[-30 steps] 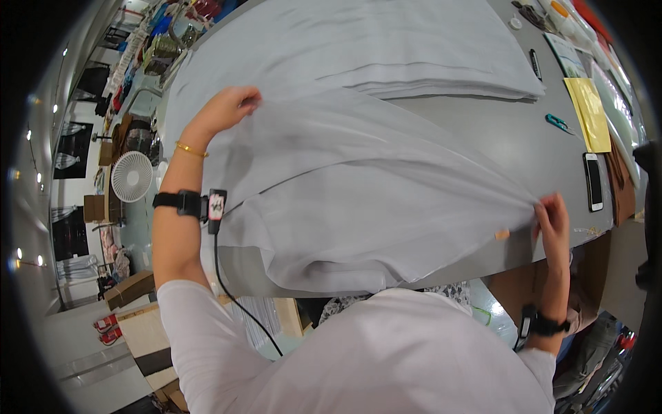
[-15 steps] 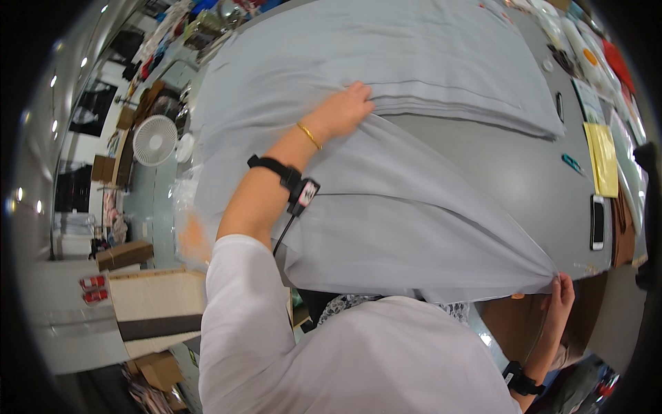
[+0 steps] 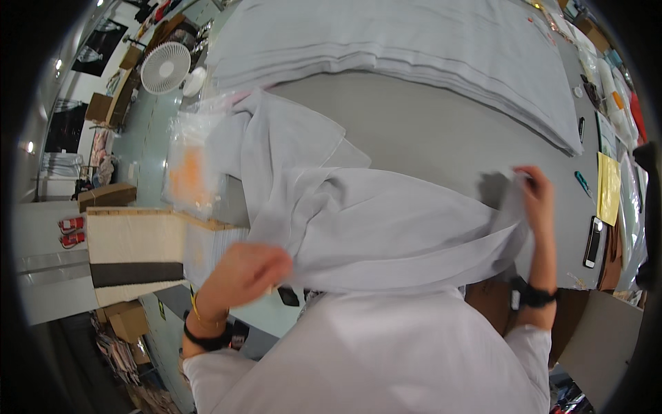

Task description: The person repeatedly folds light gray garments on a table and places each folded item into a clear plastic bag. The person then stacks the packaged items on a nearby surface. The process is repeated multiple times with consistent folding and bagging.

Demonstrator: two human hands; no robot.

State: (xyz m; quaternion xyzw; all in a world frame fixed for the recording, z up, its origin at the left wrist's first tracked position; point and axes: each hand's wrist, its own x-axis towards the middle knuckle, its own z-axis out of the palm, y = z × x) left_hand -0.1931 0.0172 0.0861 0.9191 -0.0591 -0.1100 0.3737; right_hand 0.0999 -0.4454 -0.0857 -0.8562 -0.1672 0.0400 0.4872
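A loose sheet of thin light-grey cloth lies rumpled across the near part of the table, its left end bunched and twisted. My right hand is closed on the cloth's right end and holds it raised a little over the tabletop. At the near left, my left hand is blurred by motion, its fingers curled at the cloth's near-left edge. Farther back lies a flat stack of folded grey cloth, its layered edges toward me.
On the grey table, a smartphone, a teal cutter and yellow paper lie along the right edge. Clear plastic bags with an orange patch sit at the left edge. A white fan stands beyond them.
The loose cloth has come off the stack toward me, baring tabletop between them. My left hand has swung back to the near left; my right hand has lifted and moved farther from me.
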